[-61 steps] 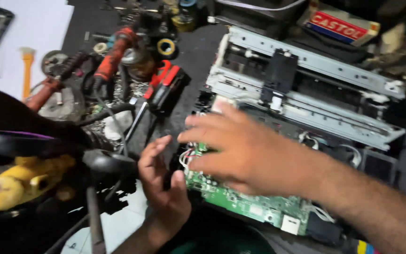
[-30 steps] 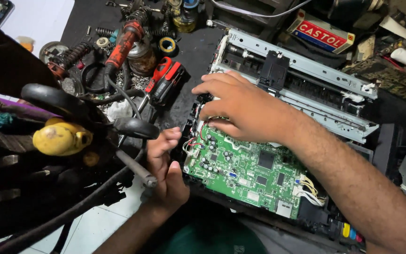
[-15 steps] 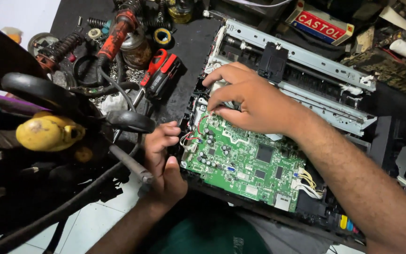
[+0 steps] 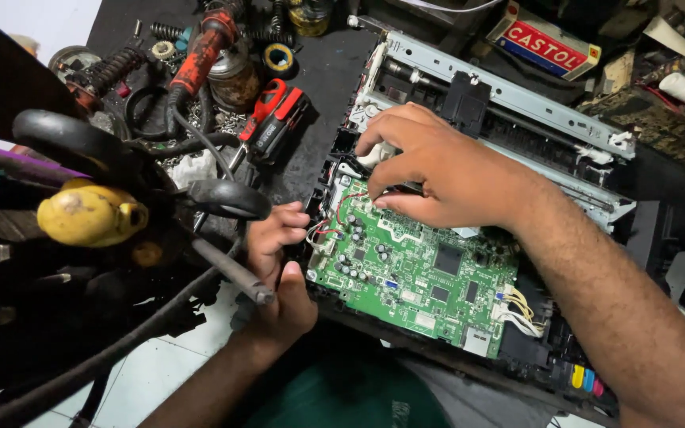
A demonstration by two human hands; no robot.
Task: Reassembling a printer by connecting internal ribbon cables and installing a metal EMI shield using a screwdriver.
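head view: the green circuit board (image 4: 418, 273) sits at frame centre inside the opened printer chassis (image 4: 517, 103). my right hand (image 4: 438, 170) rests on the board's upper edge, fingers curled narrow over the red and white wires (image 4: 350, 198). my left hand (image 4: 279, 269) pinches at the board's left edge, fingers nearly closed. red-handled pliers (image 4: 275, 115) lie upper left.
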